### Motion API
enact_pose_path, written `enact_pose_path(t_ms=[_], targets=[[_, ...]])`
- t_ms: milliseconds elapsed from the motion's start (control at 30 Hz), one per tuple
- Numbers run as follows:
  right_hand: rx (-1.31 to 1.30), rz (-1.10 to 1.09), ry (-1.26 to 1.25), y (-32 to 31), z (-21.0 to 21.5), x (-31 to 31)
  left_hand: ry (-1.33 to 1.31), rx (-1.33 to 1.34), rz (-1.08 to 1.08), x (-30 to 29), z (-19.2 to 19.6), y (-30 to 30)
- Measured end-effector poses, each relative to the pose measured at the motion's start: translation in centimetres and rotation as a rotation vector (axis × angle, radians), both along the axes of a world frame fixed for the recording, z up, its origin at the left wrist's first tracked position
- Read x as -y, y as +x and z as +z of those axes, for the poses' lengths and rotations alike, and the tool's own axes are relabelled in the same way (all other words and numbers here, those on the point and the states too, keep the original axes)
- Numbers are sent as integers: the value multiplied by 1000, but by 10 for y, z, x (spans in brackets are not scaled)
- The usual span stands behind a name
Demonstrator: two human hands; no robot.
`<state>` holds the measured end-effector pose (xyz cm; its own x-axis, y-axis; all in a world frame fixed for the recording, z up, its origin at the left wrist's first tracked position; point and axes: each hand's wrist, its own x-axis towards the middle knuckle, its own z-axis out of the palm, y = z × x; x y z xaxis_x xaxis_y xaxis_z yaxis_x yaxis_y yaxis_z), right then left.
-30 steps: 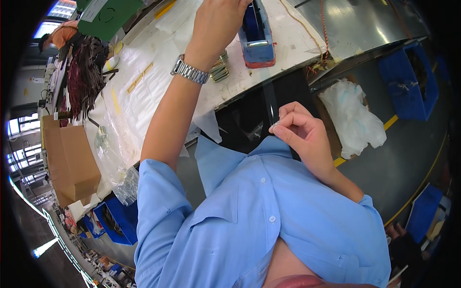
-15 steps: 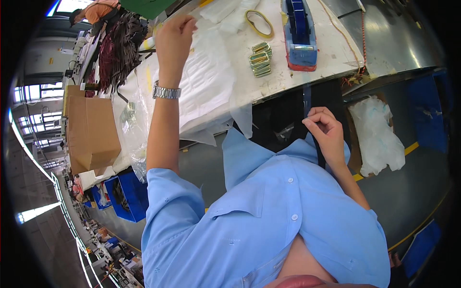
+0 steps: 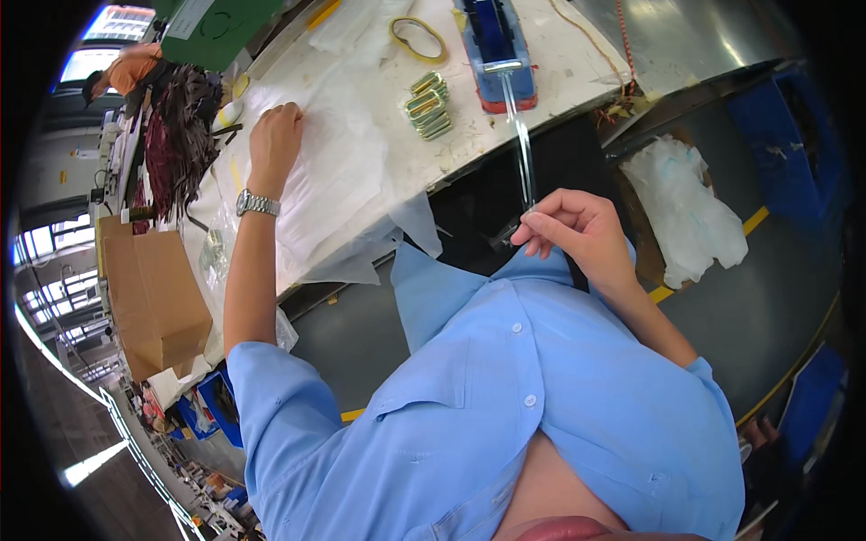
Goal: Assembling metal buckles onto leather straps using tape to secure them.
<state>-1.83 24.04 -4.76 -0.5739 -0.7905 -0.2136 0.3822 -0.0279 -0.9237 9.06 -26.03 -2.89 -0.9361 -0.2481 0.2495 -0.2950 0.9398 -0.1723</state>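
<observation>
My right hand pinches the free end of a strip of clear tape between thumb and fingers. The strip runs taut from the blue tape dispenser at the table's near edge down to my fingers. My left hand, with a metal watch on its wrist, rests on thin white sheets spread over the table. Its fingers are curled down, and whatever they may grip is hidden. Between the hands, several gold-coloured metal buckles lie stacked beside the dispenser.
A yellowish tape roll lies behind the buckles. Dark straps hang at the left, above a cardboard box. At right stand a box with a white plastic bag and a blue bin. Another person bends over, far left.
My right hand has drawn the tape strip further out from the dispenser. My left hand has come down from above the table onto the white sheets. The whole view has shifted.
</observation>
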Motion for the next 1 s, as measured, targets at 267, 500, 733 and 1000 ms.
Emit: enact_pose_path(t_ms=[267, 500, 733, 1000], targets=[[62, 1, -58, 4, 2, -2, 257, 36, 167, 33, 23, 0], [78, 9, -80, 7, 2, -5, 1224, -376, 266, -12, 72, 11], [98, 27, -63, 9, 5, -9, 1733, -292, -91, -221, 81, 7], [85, -24, -26, 15, 10, -6, 2005, -70, 48, -306, 45, 3]])
